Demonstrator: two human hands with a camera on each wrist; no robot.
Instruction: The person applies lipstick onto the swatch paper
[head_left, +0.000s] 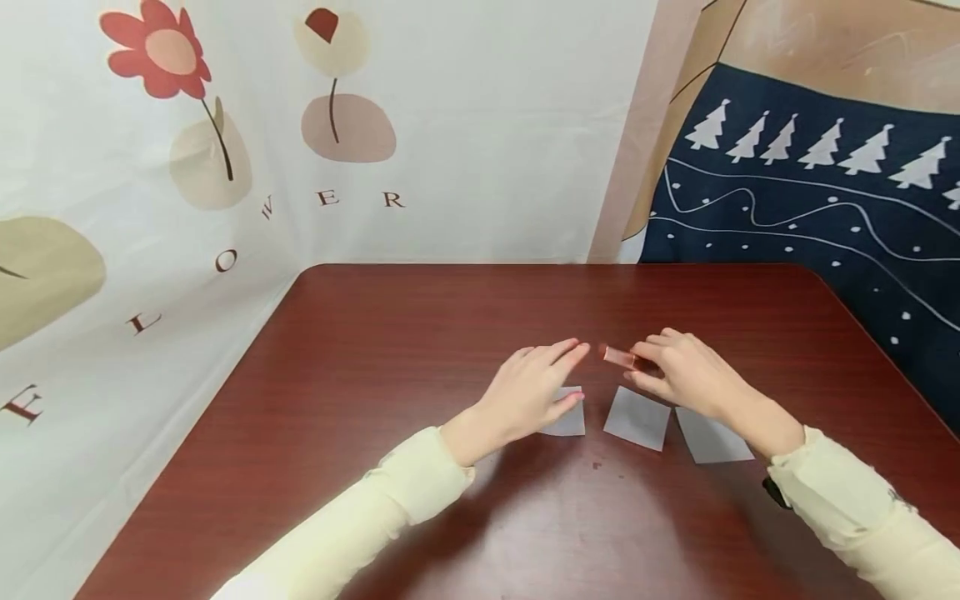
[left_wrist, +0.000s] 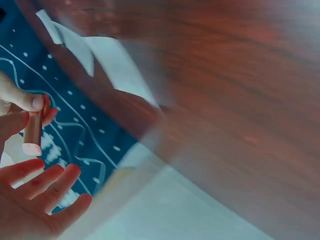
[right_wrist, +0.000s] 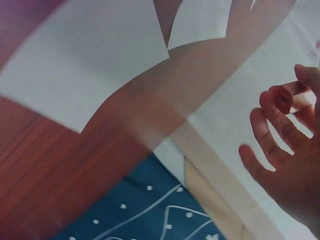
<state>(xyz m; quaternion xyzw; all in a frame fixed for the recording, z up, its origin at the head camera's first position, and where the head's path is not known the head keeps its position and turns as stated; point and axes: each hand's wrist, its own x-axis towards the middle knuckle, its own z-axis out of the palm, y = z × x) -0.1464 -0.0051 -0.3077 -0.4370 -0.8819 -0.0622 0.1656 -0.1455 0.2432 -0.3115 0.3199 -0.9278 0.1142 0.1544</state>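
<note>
Between thumb and fingers, my right hand (head_left: 693, 375) pinches a small reddish-brown tube (head_left: 619, 357) with a pale pink end, held above the table. In the left wrist view the tube (left_wrist: 34, 131) hangs with its pale end downward; in the right wrist view its round brown end (right_wrist: 283, 100) shows at the fingertips. My left hand (head_left: 528, 390) is held just left of the tube, its fingers extended. Below the hands lie three square sheets of white paper: a left sheet (head_left: 567, 423) partly hidden by the left hand, a middle sheet (head_left: 637, 419) and a right sheet (head_left: 712, 437).
The dark red-brown wooden table (head_left: 420, 308) carries a few tiny dark specks (head_left: 597, 465) in front of the sheets. A white printed cloth (head_left: 487, 125) hangs behind and to the left. At the right hangs a navy cloth (head_left: 810, 200) with white trees.
</note>
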